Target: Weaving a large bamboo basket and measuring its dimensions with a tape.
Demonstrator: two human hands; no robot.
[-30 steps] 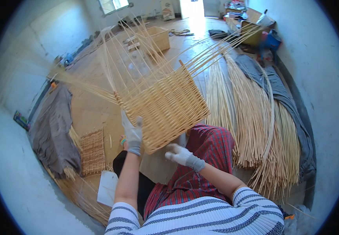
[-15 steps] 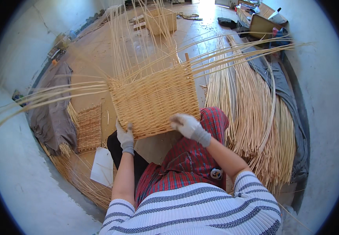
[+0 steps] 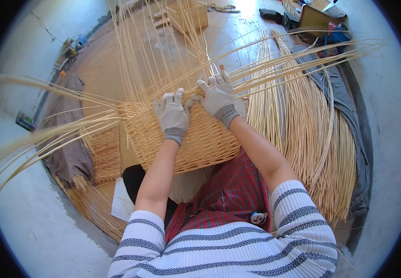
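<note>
A flat-sided wicker basket (image 3: 205, 139) leans across my lap, its woven face toward me. Long pale rods (image 3: 140, 60) stand up from its far side, and bundles of rods spread out left and right from its top edge. My left hand (image 3: 171, 113), in a white glove with a grey cuff, grips the middle of that top edge, fingers bent over it. My right hand (image 3: 218, 95), gloved alike, holds the same edge farther right, by a short brown stick (image 3: 222, 68). The two thumbs come close together on the weave. The fingertips are partly hidden behind the rim.
Thick bundles of peeled rods (image 3: 302, 143) lie on grey cloth to the right. On the left are a woven mat (image 3: 106, 155), a dark grey cloth (image 3: 68, 134) over more rods, and a white sheet (image 3: 122, 199). A wooden box (image 3: 189, 18) stands at the back.
Both hands have moved up from the basket's lower edge to its top edge and now hold it there. The basket has tilted away slightly, and the side rods have swung.
</note>
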